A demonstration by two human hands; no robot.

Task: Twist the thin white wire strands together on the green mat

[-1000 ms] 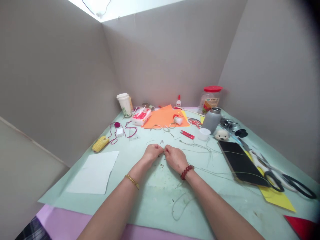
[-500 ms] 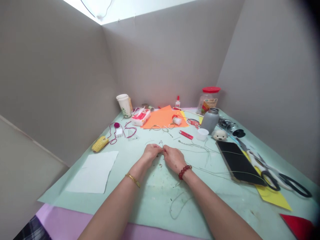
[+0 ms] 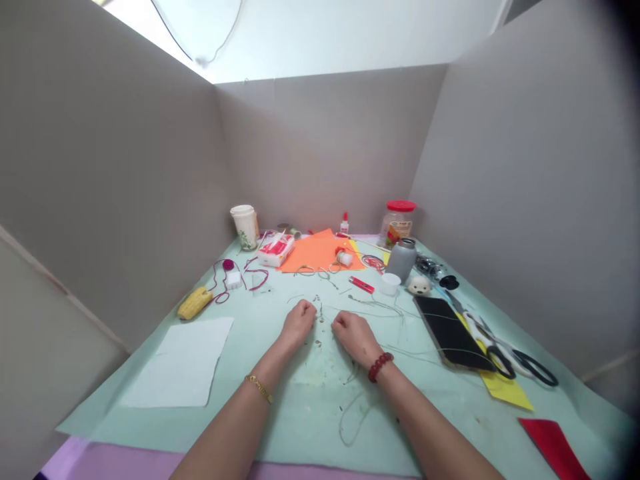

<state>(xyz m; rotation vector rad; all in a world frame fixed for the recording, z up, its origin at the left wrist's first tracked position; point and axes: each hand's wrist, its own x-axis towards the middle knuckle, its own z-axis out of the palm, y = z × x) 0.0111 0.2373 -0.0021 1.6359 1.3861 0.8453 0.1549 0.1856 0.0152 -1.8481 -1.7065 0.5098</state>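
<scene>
My left hand point(image 3: 299, 321) is closed in a fist over the middle of the green mat point(image 3: 280, 427); whatever lies in its fingers is hidden. A short gap away, my right hand point(image 3: 354, 335) is closed too, its fingers pinched together. Thin green cord point(image 3: 353, 375) comes out beneath my right hand, and a loose cord loop point(image 3: 345, 437) lies nearer the front edge. Small dark scraps point(image 3: 319, 343) are scattered between the hands. More pale green cords point(image 3: 387, 307) lie beyond my right hand.
To the right are a phone point(image 3: 450, 333), scissors point(image 3: 510, 353), a grey bottle point(image 3: 401, 260) and a small white cup point(image 3: 389, 284). A red lighter point(image 3: 361, 285) lies ahead. On the left are a white sheet point(image 3: 175, 363) and a yellow corn-shaped object point(image 3: 195, 303). Grey partitions enclose three sides.
My hands, which met fingertip to fingertip, have drawn apart to left and right, with fingers now curled into fists. The camera view has tilted upward.
</scene>
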